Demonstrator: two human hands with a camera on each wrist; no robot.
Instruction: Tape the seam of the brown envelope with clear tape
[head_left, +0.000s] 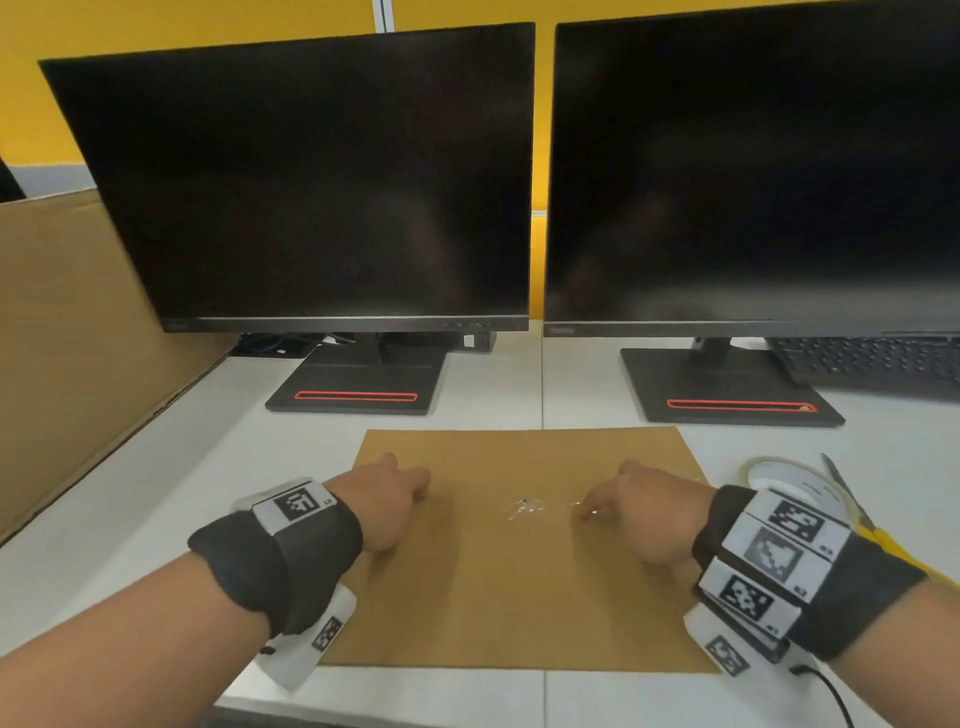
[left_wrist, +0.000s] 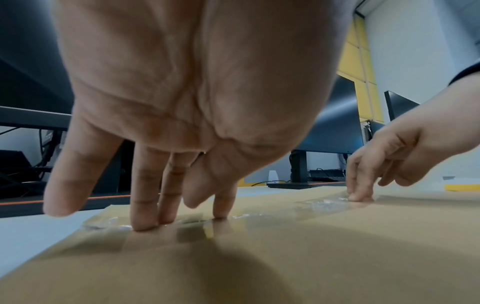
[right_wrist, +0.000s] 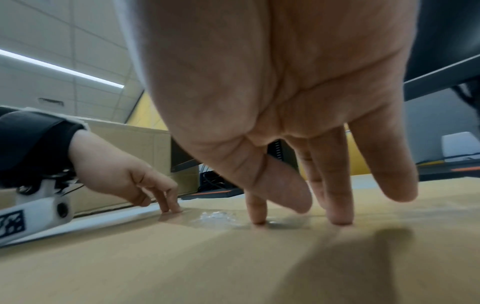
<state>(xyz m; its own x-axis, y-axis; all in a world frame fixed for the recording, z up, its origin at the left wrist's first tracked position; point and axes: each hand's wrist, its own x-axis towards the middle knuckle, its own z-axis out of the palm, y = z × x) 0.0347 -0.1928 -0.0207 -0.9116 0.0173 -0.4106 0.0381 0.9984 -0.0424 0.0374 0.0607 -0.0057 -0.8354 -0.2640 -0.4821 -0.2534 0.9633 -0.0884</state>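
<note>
1. Head view: a flat brown paper envelope lies on the white desk, just in front of the two dark monitors, reaching almost to the near edge.
2. A strip of clear shiny tape runs across the envelope between the two hands, wrinkled in the middle.
3. The left hand is planted on the left part of the envelope; the left wrist view shows its fingertips straight and pressing down on the tape, gripping nothing.
4. The right hand is on the right part; in the right wrist view its fingertips are extended and press the tape end flat, with nothing held.
5. A roll of clear tape sits on the desk just right of the envelope, beside the right wrist.
6. Yellow-handled scissors lie next to the roll.
7. A big cardboard box stands at the left, and a black keyboard sits at far right.
</note>
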